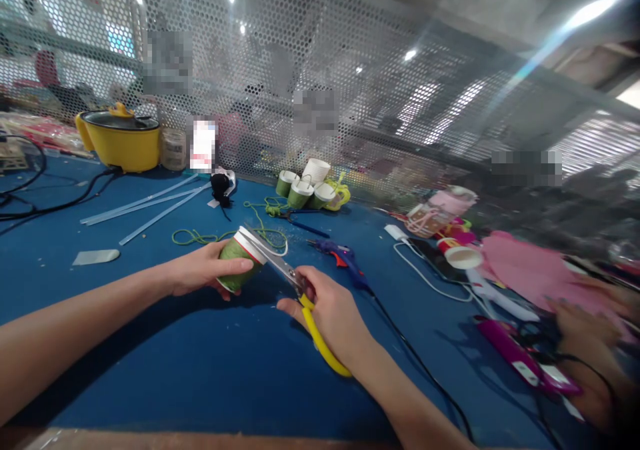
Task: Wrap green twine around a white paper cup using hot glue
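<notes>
Tilted in my left hand is a paper cup wrapped in green yarn, with a white rim. My fingers close round its side, the thumb lying across the front. In my right hand is a pair of scissors with yellow handles. Their blades reach to the cup's rim, where a thin white strip curls away. Loose green yarn lies on the blue table just behind the cup.
Several green-wrapped cups stand at the back. A blue glue gun lies right of centre, its cord running forward. Glue sticks and a yellow pot are on the left. At right, another person's hand touches pink sheet material.
</notes>
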Action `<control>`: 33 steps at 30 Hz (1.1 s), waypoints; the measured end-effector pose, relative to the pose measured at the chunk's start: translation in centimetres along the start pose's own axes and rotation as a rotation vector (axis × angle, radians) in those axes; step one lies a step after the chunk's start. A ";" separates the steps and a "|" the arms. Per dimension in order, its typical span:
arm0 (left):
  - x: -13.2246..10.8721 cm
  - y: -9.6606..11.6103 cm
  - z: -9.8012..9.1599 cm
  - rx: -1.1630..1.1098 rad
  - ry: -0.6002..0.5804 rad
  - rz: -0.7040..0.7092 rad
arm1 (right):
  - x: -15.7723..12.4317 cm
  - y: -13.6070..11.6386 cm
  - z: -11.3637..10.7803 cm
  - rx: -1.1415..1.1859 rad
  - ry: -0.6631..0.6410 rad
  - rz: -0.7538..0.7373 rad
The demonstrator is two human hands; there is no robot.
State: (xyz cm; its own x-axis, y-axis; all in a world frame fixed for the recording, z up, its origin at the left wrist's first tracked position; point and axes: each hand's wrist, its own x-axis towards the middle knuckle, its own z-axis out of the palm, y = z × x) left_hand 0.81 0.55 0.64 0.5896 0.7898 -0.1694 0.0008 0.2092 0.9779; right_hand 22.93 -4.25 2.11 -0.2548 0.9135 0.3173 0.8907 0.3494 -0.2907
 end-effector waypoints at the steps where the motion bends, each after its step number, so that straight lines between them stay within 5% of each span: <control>1: 0.0 0.0 -0.1 0.009 0.011 0.000 | 0.0 0.0 0.0 -0.012 0.000 0.000; 5: 0.0 0.2 -0.7 0.040 0.014 0.016 | -0.1 -0.2 -0.1 -0.016 0.001 -0.005; 14: -0.1 0.3 -1.3 -0.225 -0.179 -0.020 | -0.3 -0.1 -0.1 0.025 0.002 -0.045; 33: 0.0 0.3 -0.5 0.083 0.051 0.021 | -0.2 -0.3 0.1 -0.029 -0.069 0.019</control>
State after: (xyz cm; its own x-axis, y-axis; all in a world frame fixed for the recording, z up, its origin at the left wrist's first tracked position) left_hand 0.41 0.87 0.84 0.5486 0.8220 -0.1527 0.0573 0.1452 0.9877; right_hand 22.70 -4.47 2.09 -0.2623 0.9325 0.2484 0.9060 0.3266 -0.2694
